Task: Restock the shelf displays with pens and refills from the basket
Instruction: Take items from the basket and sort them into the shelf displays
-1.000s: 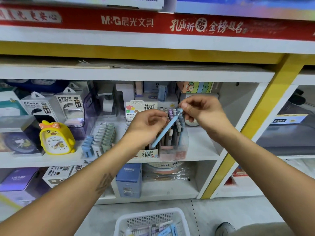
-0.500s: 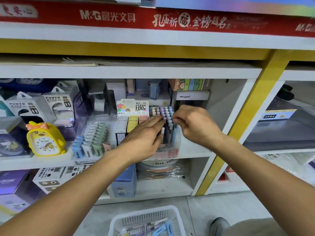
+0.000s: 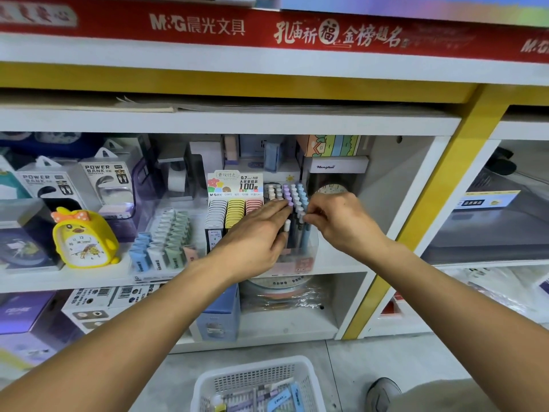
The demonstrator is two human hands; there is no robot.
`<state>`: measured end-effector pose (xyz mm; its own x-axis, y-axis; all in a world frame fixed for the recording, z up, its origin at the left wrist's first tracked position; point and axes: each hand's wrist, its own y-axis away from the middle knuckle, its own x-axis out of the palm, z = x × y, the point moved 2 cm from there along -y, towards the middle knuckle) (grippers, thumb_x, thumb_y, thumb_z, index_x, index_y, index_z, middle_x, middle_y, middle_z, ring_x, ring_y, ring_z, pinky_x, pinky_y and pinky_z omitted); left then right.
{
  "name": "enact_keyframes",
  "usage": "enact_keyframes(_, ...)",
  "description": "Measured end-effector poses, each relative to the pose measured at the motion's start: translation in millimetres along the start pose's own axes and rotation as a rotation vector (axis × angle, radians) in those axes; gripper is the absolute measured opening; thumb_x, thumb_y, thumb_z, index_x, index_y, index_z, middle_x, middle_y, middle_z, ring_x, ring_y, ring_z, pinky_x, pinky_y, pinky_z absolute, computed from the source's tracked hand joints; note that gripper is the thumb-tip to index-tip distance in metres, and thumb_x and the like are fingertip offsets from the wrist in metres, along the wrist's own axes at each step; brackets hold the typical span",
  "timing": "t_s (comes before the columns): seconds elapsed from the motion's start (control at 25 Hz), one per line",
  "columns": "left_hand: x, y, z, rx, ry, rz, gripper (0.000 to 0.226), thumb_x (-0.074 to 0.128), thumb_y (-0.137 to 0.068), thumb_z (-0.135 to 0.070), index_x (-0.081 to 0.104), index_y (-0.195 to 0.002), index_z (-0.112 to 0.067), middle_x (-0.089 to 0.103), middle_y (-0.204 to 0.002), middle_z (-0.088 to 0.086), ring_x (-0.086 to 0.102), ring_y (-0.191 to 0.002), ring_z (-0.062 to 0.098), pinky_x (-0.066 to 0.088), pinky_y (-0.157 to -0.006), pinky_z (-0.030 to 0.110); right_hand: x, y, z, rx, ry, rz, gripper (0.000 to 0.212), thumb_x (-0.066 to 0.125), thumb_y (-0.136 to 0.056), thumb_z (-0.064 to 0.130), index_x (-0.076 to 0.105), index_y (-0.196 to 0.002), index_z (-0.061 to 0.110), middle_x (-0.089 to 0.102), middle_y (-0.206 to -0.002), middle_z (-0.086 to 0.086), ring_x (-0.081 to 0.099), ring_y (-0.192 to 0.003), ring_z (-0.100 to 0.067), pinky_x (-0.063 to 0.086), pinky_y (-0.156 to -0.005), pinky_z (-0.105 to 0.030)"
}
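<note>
Blue pen [image 3: 303, 233]: just dropped into my display [image 3: 297, 251].
Left hand [image 3: 252, 236]: flat, steadying pens.
Right hand [image 3: 338, 221]: pinching its top.
Basket [image 3: 208, 385]: more waiting.

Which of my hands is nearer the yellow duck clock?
Left. The left hand lies at the pen display, right of the yellow duck clock; the right hand is beyond it, further right.

**Bare arms, grey shoe, khaki trousers**

Your left hand [image 3: 252, 236] and right hand [image 3: 341, 221] are bare, with no gloves, rings or watch, and both forearms show no sleeve anywhere in view. Just right of the white basket [image 3: 208, 388] you wear a grey shoe [image 3: 383, 392], and beside it shows a khaki trouser leg [image 3: 439, 396].
</note>
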<state>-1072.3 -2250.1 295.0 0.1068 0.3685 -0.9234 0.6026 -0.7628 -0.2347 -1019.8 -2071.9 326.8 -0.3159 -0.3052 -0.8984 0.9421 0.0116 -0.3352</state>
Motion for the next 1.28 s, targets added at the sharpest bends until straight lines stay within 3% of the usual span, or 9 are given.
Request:
enact_keyframes(0.16,-15,12,-11,0.012,0.038,-0.128,0.053,0.047,-0.098,-0.019,0.037,-0.149,-0.011,0.030,-0.158,0.002,0.022,-0.146,0.018,0.016,-0.121,0.028,-16,4,10,-0.054,0.096,-0.131,0.025,0.057,-0.099,0.033,0.074,-0.094,0.015,0.070,-0.093,0.000,0.063,-0.084,-0.022,0.052,-0.072,-0.039)
enact_keyframes(0.24,-24,24,-16,0.051,-0.020,-0.344,0.035,0.049,-0.088,-0.008,0.057,-0.121,-0.007,0.054,-0.127,0.006,0.046,-0.121,0.022,0.041,-0.103,0.035,-19,10,24,-0.139,0.013,-0.185,0.026,0.056,-0.097,0.032,0.071,-0.085,0.014,0.069,-0.081,0.000,0.061,-0.073,-0.020,0.051,-0.066,-0.038)
enact_keyframes(0.32,-18,44,-17,0.021,-0.063,-0.351,0.016,0.046,-0.080,-0.011,0.054,-0.094,-0.013,0.057,-0.102,0.005,0.052,-0.099,0.024,0.046,-0.081,0.037,0,27,41,-0.199,0.009,-0.069,0.024,0.056,-0.093,0.032,0.067,-0.078,0.016,0.067,-0.073,-0.002,0.059,-0.067,-0.023,0.049,-0.060,-0.038)
enact_keyframes(0.52,65,102,16,-0.200,-0.103,0.548,0.015,0.052,-0.083,-0.009,0.059,-0.096,-0.012,0.063,-0.101,0.011,0.059,-0.094,0.030,0.051,-0.076,0.040,120,87,49,-0.168,0.174,0.727,0.014,0.057,-0.089,0.023,0.070,-0.087,0.017,0.070,-0.090,-0.007,0.063,-0.083,-0.029,0.054,-0.071,-0.037)
enact_keyframes(0.64,127,135,36,-0.226,-0.175,0.821,0.012,0.058,-0.087,-0.012,0.061,-0.095,-0.004,0.064,-0.111,0.019,0.060,-0.101,0.034,0.051,-0.082,0.038,201,126,28,-0.004,0.194,0.959,0.022,0.059,-0.088,0.014,0.073,-0.104,0.011,0.072,-0.106,-0.011,0.066,-0.097,-0.027,0.057,-0.085,-0.039)
enact_keyframes(0.76,192,172,50,-0.433,-0.085,0.864,0.022,0.062,-0.089,-0.016,0.060,-0.107,-0.003,0.062,-0.116,0.019,0.060,-0.106,0.032,0.042,-0.073,0.029,269,180,-1,0.230,0.144,1.016,0.031,0.059,-0.093,0.015,0.060,-0.122,0.005,0.060,-0.127,-0.016,0.059,-0.115,-0.032,0.052,-0.093,-0.036)
enact_keyframes(0.92,277,225,61,-0.764,0.149,0.880,0.023,0.059,-0.090,-0.009,0.062,-0.112,-0.003,0.058,-0.101,0.010,0.063,-0.109,0.028,0.046,-0.077,0.028,326,240,-33,0.473,0.043,0.978,0.038,0.058,-0.090,0.012,0.047,-0.126,0.004,0.059,-0.123,-0.018,0.059,-0.102,-0.031,0.051,-0.079,-0.036)
enact_keyframes(1.08,337,244,58,-1.066,0.217,0.750,0.047,0.057,-0.090,-0.006,0.043,-0.132,0.009,0.057,-0.125,0.015,0.061,-0.113,0.028,0.053,-0.091,0.031,370,262,-26,0.551,-0.006,0.894,0.073,0.062,-0.092,0.030,0.023,-0.150,0.007,0.039,-0.139,-0.020,0.049,-0.122,-0.037,0.048,-0.096,-0.045)
enact_keyframes(1.28,372,252,54,-1.205,0.108,0.622,0.062,0.060,-0.091,-0.009,0.026,-0.140,0.008,0.039,-0.138,0.024,0.046,-0.125,0.033,0.047,-0.102,0.039,404,270,-12,0.645,0.063,0.759,0.090,0.068,-0.089,0.041,0.012,-0.155,0.011,0.027,-0.146,-0.018,0.037,-0.129,-0.035,0.046,-0.101,-0.047)
